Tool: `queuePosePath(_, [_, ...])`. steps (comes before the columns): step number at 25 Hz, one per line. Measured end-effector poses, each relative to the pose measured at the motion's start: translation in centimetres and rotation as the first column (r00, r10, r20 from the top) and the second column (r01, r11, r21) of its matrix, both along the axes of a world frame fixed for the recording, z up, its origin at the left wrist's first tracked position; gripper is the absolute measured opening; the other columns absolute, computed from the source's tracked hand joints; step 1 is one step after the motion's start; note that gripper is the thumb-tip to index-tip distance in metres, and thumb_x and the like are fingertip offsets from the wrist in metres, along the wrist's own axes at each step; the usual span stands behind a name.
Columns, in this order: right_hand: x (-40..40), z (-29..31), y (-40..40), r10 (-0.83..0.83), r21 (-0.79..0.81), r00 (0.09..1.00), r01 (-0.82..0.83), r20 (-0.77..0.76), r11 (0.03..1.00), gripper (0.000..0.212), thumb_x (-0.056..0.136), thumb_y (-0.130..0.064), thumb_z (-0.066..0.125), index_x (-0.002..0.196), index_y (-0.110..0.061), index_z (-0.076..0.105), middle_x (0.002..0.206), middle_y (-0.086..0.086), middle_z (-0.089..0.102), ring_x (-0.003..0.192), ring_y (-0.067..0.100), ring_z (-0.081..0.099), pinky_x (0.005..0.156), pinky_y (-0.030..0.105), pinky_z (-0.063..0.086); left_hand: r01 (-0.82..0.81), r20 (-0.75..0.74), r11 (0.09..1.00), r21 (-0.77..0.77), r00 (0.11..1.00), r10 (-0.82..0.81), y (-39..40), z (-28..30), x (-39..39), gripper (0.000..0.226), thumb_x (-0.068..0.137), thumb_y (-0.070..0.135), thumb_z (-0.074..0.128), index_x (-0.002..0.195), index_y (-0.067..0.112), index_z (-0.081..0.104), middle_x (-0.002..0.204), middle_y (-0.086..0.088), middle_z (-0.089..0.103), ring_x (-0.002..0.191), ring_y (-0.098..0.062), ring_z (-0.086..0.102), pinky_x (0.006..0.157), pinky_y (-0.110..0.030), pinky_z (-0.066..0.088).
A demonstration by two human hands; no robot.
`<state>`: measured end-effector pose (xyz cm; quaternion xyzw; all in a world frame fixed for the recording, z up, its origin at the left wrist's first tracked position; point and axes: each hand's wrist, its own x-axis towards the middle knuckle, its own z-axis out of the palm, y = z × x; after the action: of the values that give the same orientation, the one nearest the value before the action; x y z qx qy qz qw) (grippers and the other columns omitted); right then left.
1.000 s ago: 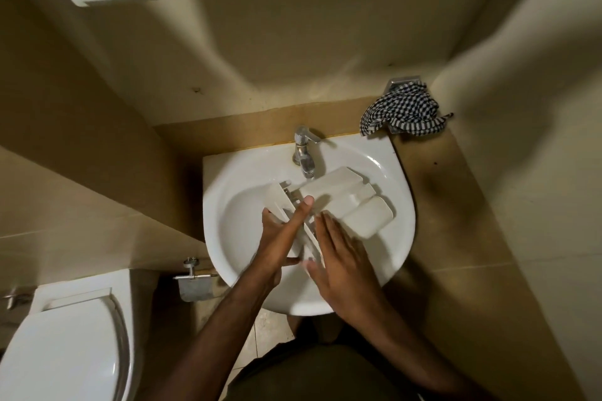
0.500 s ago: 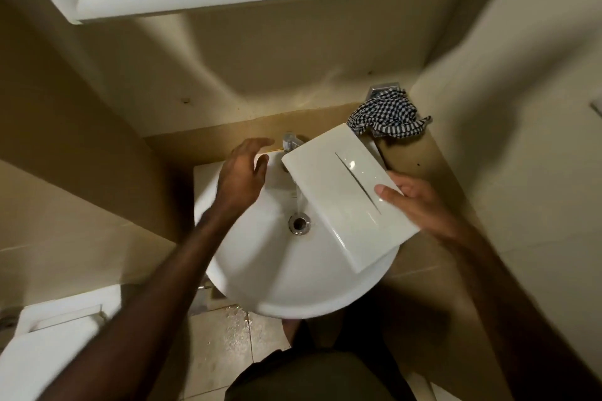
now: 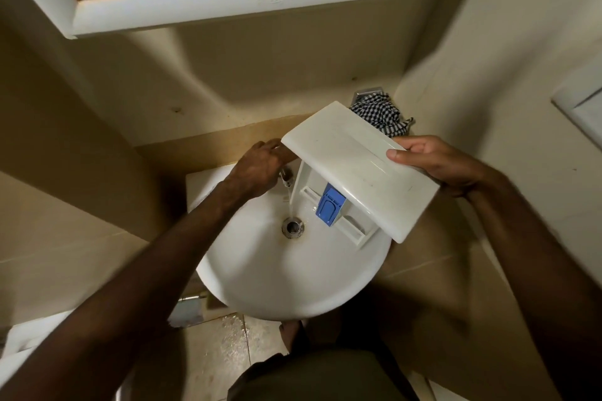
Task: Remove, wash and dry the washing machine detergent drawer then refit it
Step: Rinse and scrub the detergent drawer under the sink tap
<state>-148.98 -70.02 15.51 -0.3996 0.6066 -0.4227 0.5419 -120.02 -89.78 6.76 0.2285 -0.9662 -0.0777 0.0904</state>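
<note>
Water ran from the tap spout into the white basin, evidently so the detergent drawer could be rinsed over the drain. The right hand gripped the drawer by its front panel, thumb on top and fingers curled beneath, tilting the body down into the bowl; the left hand was curled around the tap handle. The drawer was white plastic with ribbed compartments and a blue siphon insert, and the checked cloth lay behind it for drying.
</note>
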Motion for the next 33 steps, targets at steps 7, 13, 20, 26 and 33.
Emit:
queuePosePath(7, [0.5,0.6,-2.9,0.12,0.013,0.99,-0.121,0.069,0.993,0.027,0.091,-0.017,0.065,0.113,-0.02,0.08,0.116,0.009,0.077,0.097,0.017,0.076,0.078,0.023,0.059,-0.141,-0.17,0.616,0.775,0.893,0.418,2.6,1.2,2.7,0.06,0.071,0.006,0.062,0.119,0.042,0.067,0.129,0.026,0.064,0.126,-0.002,0.056,0.093,-0.021,0.046])
queuePosePath(13, [2.6,1.1,-6.5,0.224,0.098,0.962,-0.241,0.154,0.966,0.039,0.091,-0.015,0.061,0.129,-0.008,0.067,0.114,0.011,0.077,0.092,0.019,0.077,0.078,0.027,0.062,0.119,-0.216,0.25,0.961,0.887,0.409,4.3,2.0,4.5,0.062,0.077,0.032,0.084,0.134,0.022,0.063,0.131,0.001,0.072,0.125,-0.018,0.066,0.105,-0.039,0.053])
queuePosePath(20, [5.0,2.5,-10.0,0.225,0.135,0.974,-0.226,0.028,0.965,0.034,0.088,-0.03,0.072,0.119,-0.014,0.076,0.117,0.012,0.076,0.098,0.02,0.075,0.082,0.029,0.062,0.072,-0.142,0.129,0.989,0.706,0.694,5.8,0.1,5.0,0.06,0.068,0.052,0.088,0.12,0.025,0.073,0.114,-0.007,0.078,0.107,-0.03,0.072,0.073,-0.038,0.058])
queuePosePath(26, [5.7,-0.8,-6.8,-0.109,0.076,0.983,0.099,0.144,0.992,0.064,0.095,-0.073,0.046,0.128,-0.024,0.067,0.131,0.007,0.071,0.118,0.022,0.069,0.096,0.048,0.058,0.251,-0.116,-0.031,0.968,0.55,0.827,7.4,-2.1,5.8,0.051,0.084,0.045,0.08,0.129,0.025,0.068,0.129,-0.003,0.074,0.121,-0.021,0.07,0.104,-0.044,0.055])
queuePosePath(33, [9.2,-4.5,-0.7,-0.006,0.019,0.997,0.007,-0.075,1.0,0.069,0.082,-0.072,0.063,0.14,-0.036,0.06,0.138,-0.014,0.065,0.126,0.001,0.061,0.106,0.037,0.051,0.345,-0.095,-0.069,0.936,0.438,0.894,7.5,-1.9,5.7,0.064,0.085,0.053,0.077,0.14,0.025,0.063,0.139,-0.007,0.068,0.126,-0.028,0.066,0.098,-0.046,0.058])
